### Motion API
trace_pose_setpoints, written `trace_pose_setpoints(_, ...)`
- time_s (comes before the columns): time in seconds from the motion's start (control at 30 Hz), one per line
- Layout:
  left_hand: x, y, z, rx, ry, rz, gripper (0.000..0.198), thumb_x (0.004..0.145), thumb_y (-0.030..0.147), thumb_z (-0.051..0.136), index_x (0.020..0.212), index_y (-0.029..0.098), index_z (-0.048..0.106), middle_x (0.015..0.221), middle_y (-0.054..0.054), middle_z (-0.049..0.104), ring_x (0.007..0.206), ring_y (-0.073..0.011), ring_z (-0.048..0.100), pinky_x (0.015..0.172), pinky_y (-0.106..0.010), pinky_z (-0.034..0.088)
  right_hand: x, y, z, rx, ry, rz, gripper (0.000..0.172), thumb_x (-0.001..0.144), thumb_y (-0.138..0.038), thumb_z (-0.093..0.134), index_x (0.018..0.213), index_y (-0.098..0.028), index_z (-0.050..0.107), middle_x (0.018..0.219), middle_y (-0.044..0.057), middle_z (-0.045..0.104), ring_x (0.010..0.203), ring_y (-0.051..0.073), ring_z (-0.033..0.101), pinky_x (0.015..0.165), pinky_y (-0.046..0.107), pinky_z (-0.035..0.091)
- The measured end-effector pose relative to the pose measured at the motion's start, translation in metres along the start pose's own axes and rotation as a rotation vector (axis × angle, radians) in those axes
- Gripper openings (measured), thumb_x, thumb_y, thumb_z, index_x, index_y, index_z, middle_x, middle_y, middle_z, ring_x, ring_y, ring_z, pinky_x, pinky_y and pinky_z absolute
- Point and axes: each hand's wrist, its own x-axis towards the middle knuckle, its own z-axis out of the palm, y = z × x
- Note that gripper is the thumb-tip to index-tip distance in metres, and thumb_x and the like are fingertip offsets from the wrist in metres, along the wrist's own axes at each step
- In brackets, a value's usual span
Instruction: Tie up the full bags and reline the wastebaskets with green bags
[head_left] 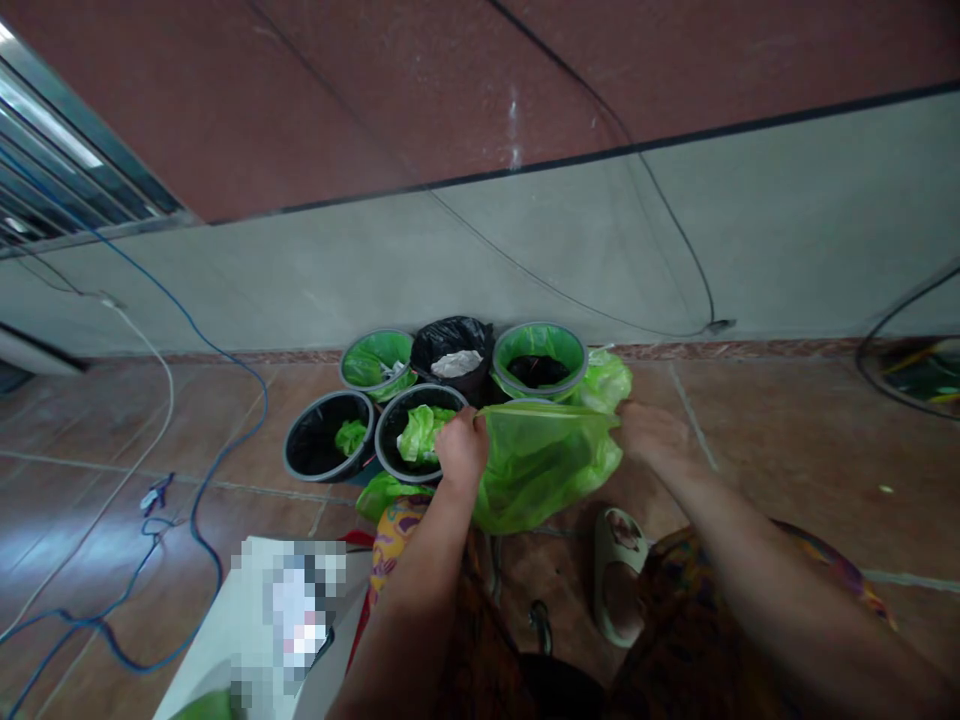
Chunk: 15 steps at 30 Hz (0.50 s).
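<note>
Head view: left hand and right hand pinch a filmy, translucent green bag taut.

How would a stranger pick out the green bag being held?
Start at the pale wall band, then look down to the bins on the tiled floor. At the cluster's right front is a translucent green bag. Unlike the crumpled green plastic nearby, its edge is pulled straight between left hand and right hand.
</note>
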Motion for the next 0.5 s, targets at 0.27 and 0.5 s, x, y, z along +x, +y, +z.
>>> trace_pose_setpoints(0.27,-0.014,0.025,0.019,-0.044,-0.128,0.350,0.027,0.098,0.031,0.047,0.104,0.023,0.072,0.105,-0.007,0.075,0.095,-0.0203,0.070,0.080,-0.028,0.048,-0.025,-0.066,0.007,0.122,0.062,-0.616,0.039,0.088,-0.023,0.060,0.126,-0.021,0.066,0.127,0.009,0.066,0.117,0.026,0.058,0.099,0.038,0.043)
trace_pose_setpoints(0.5,-0.006,0.015,0.026,-0.309,-0.130,0.267,0.018,0.088,0.028,0.063,0.097,0.021,0.076,0.096,-0.005,0.076,0.090,-0.0194,0.069,0.084,-0.029,0.050,-0.012,-0.063,-0.005,-0.067,-0.012,-0.334,0.034,0.096,-0.021,0.041,0.087,-0.018,0.074,0.094,0.011,0.075,0.091,0.023,0.068,0.078,0.032,0.043)
